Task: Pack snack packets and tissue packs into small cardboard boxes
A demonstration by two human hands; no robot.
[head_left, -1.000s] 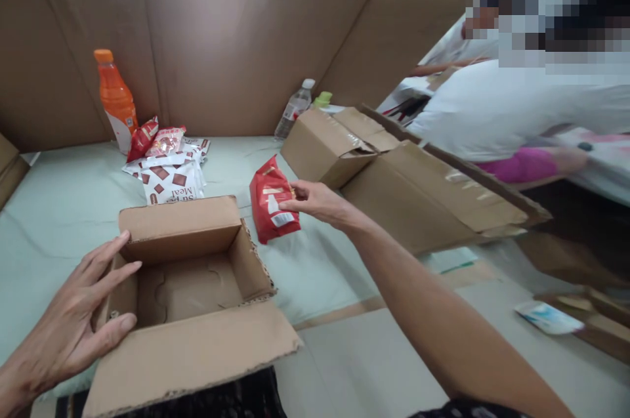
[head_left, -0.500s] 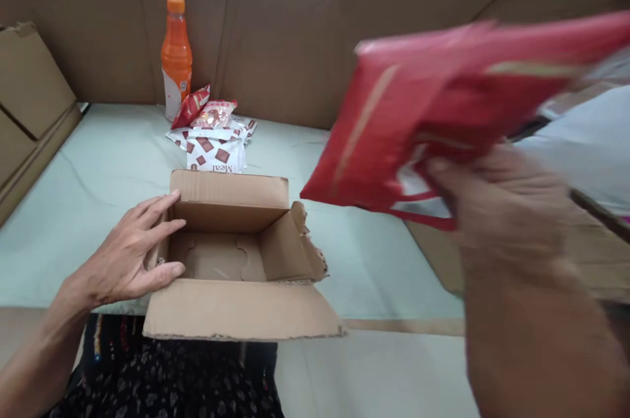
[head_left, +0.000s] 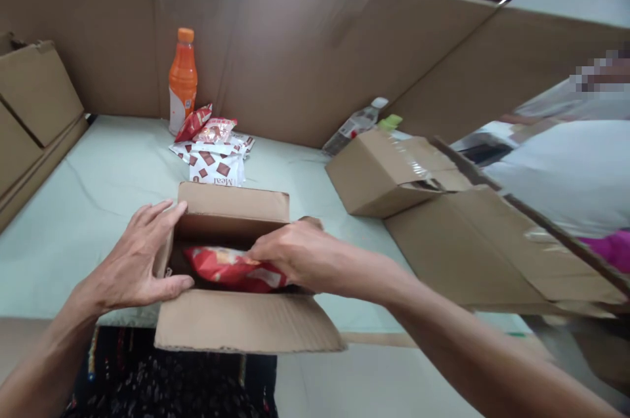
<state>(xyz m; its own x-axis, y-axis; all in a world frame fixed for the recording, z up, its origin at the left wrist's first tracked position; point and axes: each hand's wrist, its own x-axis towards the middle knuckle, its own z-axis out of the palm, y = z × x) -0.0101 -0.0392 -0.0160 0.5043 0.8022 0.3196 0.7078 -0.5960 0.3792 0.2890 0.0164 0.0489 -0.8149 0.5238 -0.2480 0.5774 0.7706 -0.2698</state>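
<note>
An open cardboard box (head_left: 249, 326) sits in front of me at the table's near edge, its flaps folded out. My left hand (head_left: 142, 260) holds the box's left end, thumb at the near side and fingers at the far side. Inside the box lies a shiny red snack bag (head_left: 221, 265). My right hand (head_left: 295, 254) reaches in over the right end, closed on the bag's right part; its fingertips are partly hidden. Just beyond the box is a pile of small packets, with a white brown-checked packet (head_left: 216, 165) in front and a small red packet (head_left: 194, 123) behind.
An orange drink bottle (head_left: 183, 83) stands behind the packets against a cardboard wall (head_left: 295, 44). To the right are a closed carton (head_left: 378, 175), a clear bottle (head_left: 357, 126) leaning behind it, and larger cardboard (head_left: 472, 247). Another person (head_left: 566, 168) is at far right.
My right hand has brought the red snack bag from the upper right down into the box. My left hand stays at the box's left end. The view has shifted, showing more on the right.
</note>
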